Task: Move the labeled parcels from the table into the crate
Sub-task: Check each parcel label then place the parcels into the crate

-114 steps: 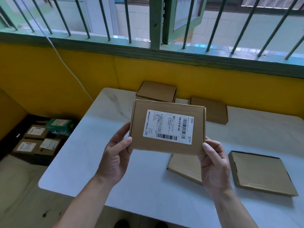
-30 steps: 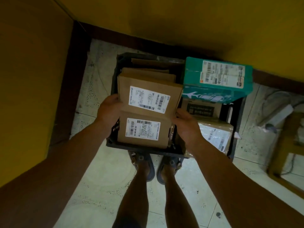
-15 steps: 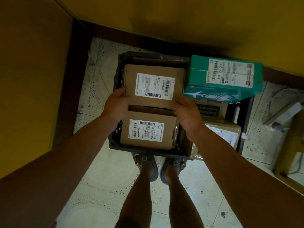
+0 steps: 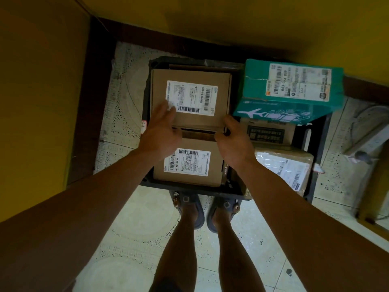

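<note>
A brown labeled parcel (image 4: 190, 98) lies flat in the far left part of the black crate (image 4: 189, 189) on the floor, on top of other boxes. My left hand (image 4: 162, 131) is blurred, its fingers straight over the parcel's near left corner. At the near right corner my right hand (image 4: 233, 140) has loosely curled fingers against the edge. Just below my hands, a second labeled brown parcel (image 4: 187, 163) sits in the crate's near left part.
A teal labeled box (image 4: 288, 89) tops the crate's far right, over a brown box with a dark print (image 4: 267, 133) and a wrapped labeled parcel (image 4: 286, 169). Yellow walls close the corner. My sandalled feet (image 4: 189, 209) touch the crate's near rim. A power strip (image 4: 366, 142) lies to the right.
The parcel went from the table down into the crate and now lies flat. My hands have slid from its sides to its near corners, the left one in motion.
</note>
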Demonstrator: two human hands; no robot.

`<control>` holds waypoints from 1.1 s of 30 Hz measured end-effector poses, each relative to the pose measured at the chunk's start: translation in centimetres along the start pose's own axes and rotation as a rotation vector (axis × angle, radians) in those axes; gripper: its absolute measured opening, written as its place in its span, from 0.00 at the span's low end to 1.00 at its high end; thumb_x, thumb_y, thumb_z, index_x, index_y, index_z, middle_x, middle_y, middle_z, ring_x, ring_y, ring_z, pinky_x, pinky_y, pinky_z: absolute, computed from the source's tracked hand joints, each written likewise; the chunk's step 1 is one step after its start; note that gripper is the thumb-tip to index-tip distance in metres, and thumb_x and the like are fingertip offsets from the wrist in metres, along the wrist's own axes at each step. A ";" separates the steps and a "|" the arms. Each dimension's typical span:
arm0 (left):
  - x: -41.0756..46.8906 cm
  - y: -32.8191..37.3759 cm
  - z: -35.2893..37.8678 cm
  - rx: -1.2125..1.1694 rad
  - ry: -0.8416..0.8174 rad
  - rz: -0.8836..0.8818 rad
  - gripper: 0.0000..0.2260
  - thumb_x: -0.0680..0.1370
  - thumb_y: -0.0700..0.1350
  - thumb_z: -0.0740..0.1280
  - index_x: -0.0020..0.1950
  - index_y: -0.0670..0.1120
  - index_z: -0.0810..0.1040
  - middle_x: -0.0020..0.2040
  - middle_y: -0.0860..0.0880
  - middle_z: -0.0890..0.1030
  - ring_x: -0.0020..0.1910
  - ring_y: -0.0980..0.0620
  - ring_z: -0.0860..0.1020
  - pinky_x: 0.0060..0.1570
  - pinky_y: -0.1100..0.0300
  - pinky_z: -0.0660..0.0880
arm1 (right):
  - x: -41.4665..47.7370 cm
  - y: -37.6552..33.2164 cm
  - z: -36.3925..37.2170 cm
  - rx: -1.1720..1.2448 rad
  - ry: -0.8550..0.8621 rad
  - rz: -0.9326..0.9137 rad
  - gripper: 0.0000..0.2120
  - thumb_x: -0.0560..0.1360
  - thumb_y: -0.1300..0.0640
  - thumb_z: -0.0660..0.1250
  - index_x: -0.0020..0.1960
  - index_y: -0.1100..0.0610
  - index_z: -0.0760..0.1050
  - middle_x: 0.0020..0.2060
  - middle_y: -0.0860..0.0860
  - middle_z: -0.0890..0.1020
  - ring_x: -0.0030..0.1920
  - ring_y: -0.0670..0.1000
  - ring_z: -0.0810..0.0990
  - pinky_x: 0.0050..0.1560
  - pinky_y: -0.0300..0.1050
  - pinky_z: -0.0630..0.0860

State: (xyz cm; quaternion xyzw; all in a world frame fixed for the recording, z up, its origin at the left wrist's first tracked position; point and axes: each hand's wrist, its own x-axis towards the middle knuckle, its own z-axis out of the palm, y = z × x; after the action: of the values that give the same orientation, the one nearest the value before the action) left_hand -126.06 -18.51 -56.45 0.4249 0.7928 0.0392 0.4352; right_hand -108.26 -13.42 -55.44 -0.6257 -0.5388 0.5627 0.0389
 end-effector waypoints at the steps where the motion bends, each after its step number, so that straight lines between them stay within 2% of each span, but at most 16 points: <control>1: 0.0 0.1 0.0 0.026 -0.005 0.016 0.30 0.81 0.43 0.61 0.80 0.50 0.51 0.81 0.52 0.45 0.79 0.50 0.45 0.75 0.47 0.60 | 0.0 -0.1 0.0 -0.060 0.024 -0.033 0.14 0.78 0.61 0.60 0.62 0.51 0.72 0.59 0.49 0.78 0.51 0.48 0.79 0.45 0.39 0.75; 3: -0.1 -0.1 0.1 0.085 -0.004 0.063 0.30 0.81 0.43 0.61 0.80 0.51 0.52 0.81 0.52 0.45 0.79 0.50 0.42 0.77 0.49 0.52 | -0.2 0.0 -0.1 -0.221 0.081 -0.183 0.19 0.78 0.62 0.59 0.69 0.56 0.70 0.69 0.52 0.72 0.67 0.52 0.71 0.64 0.44 0.72; 5: -0.1 -0.3 0.0 0.152 -0.024 0.103 0.31 0.80 0.42 0.62 0.80 0.52 0.51 0.81 0.53 0.43 0.79 0.51 0.39 0.76 0.51 0.46 | -0.4 0.1 0.0 -0.429 0.064 -0.316 0.24 0.78 0.62 0.60 0.74 0.58 0.66 0.74 0.53 0.66 0.74 0.54 0.61 0.73 0.50 0.62; 6: 0.1 -0.5 0.0 0.181 -0.033 0.115 0.32 0.80 0.41 0.62 0.80 0.53 0.50 0.81 0.54 0.42 0.79 0.50 0.38 0.75 0.52 0.45 | -0.3 0.3 0.1 -0.517 0.024 -0.323 0.26 0.78 0.61 0.59 0.75 0.57 0.62 0.75 0.53 0.63 0.76 0.54 0.57 0.74 0.52 0.60; 9: 0.8 -0.7 -0.1 0.251 -0.085 0.109 0.35 0.79 0.39 0.62 0.80 0.54 0.48 0.81 0.54 0.40 0.78 0.50 0.36 0.74 0.52 0.45 | 0.4 0.9 0.6 -0.669 -0.100 -0.196 0.33 0.78 0.58 0.60 0.79 0.54 0.50 0.79 0.50 0.50 0.78 0.54 0.46 0.77 0.56 0.52; 13: 1.4 0.0 -0.7 0.292 -0.200 0.039 0.37 0.78 0.40 0.64 0.80 0.56 0.46 0.80 0.55 0.37 0.78 0.51 0.35 0.75 0.48 0.43 | 1.1 0.9 0.5 -0.719 -0.172 -0.136 0.38 0.76 0.58 0.62 0.80 0.52 0.44 0.79 0.48 0.45 0.78 0.52 0.41 0.76 0.55 0.47; 15: 1.1 0.7 -1.4 0.272 -0.195 0.017 0.35 0.79 0.43 0.64 0.80 0.55 0.50 0.81 0.54 0.41 0.79 0.51 0.39 0.76 0.48 0.44 | 1.1 0.3 0.1 -0.668 -0.198 -0.116 0.38 0.76 0.59 0.62 0.80 0.52 0.46 0.79 0.49 0.47 0.78 0.52 0.43 0.77 0.55 0.48; 18: -0.2 2.0 -2.5 0.237 -0.047 0.066 0.27 0.81 0.45 0.62 0.79 0.50 0.58 0.81 0.50 0.53 0.79 0.49 0.50 0.75 0.57 0.47 | 0.0 -1.1 -1.4 -0.496 -0.147 -0.203 0.31 0.76 0.62 0.62 0.77 0.52 0.58 0.76 0.51 0.61 0.76 0.53 0.57 0.75 0.47 0.56; 20: -1.8 3.2 -2.9 0.110 0.009 0.056 0.23 0.82 0.45 0.61 0.78 0.49 0.62 0.78 0.49 0.60 0.75 0.50 0.60 0.71 0.62 0.56 | -1.4 -1.8 -2.7 -0.423 -0.122 -0.242 0.28 0.77 0.63 0.62 0.75 0.53 0.63 0.74 0.52 0.65 0.73 0.53 0.62 0.70 0.40 0.58; 22: -4.1 4.8 -3.4 -0.142 0.017 -0.041 0.20 0.82 0.45 0.61 0.75 0.52 0.67 0.71 0.50 0.70 0.58 0.55 0.74 0.55 0.68 0.71 | -3.5 -2.6 -4.0 -0.368 -0.111 -0.242 0.24 0.77 0.64 0.62 0.72 0.55 0.68 0.70 0.54 0.71 0.68 0.54 0.69 0.63 0.36 0.62; 23: -5.5 5.6 -3.7 -0.266 0.020 -0.093 0.19 0.81 0.46 0.61 0.73 0.55 0.69 0.65 0.52 0.72 0.48 0.59 0.76 0.45 0.68 0.74 | -4.6 -3.0 -4.6 -0.335 -0.118 -0.227 0.22 0.76 0.64 0.62 0.70 0.55 0.71 0.65 0.54 0.74 0.64 0.54 0.72 0.58 0.35 0.66; 25: -8.5 7.0 -4.1 -0.391 0.033 -0.130 0.18 0.81 0.46 0.61 0.70 0.57 0.71 0.60 0.56 0.75 0.40 0.59 0.77 0.39 0.62 0.77 | -7.3 -3.9 -5.9 -0.291 -0.144 -0.181 0.19 0.76 0.64 0.61 0.66 0.53 0.74 0.58 0.51 0.77 0.55 0.52 0.77 0.48 0.36 0.72; 27: -11.8 8.2 -4.2 -0.446 0.032 -0.100 0.16 0.81 0.46 0.61 0.68 0.58 0.73 0.58 0.56 0.78 0.44 0.58 0.78 0.42 0.59 0.76 | -10.3 -5.1 -7.2 -0.275 -0.129 -0.156 0.18 0.76 0.62 0.62 0.64 0.51 0.75 0.57 0.51 0.78 0.54 0.51 0.78 0.50 0.41 0.76; 30: -16.9 10.2 -4.9 -0.508 -0.017 -0.079 0.13 0.81 0.46 0.62 0.65 0.57 0.75 0.61 0.53 0.79 0.58 0.54 0.77 0.53 0.61 0.72 | -15.9 -7.1 -9.7 -0.274 -0.030 -0.137 0.16 0.77 0.59 0.62 0.63 0.50 0.75 0.60 0.51 0.77 0.56 0.49 0.75 0.53 0.40 0.70; 33: -22.0 12.9 -6.5 -0.528 -0.075 -0.050 0.11 0.81 0.47 0.63 0.61 0.59 0.76 0.61 0.56 0.79 0.59 0.56 0.76 0.50 0.64 0.70 | -22.3 -8.7 -12.6 -0.331 0.029 -0.088 0.19 0.76 0.54 0.62 0.67 0.48 0.72 0.66 0.48 0.75 0.62 0.50 0.75 0.57 0.39 0.69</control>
State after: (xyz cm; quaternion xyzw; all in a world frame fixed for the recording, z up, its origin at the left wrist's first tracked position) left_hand -116.78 -23.93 -32.41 0.2779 0.7488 0.2183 0.5608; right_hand -99.61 -18.80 -30.40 -0.6074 -0.6504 0.4551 -0.0321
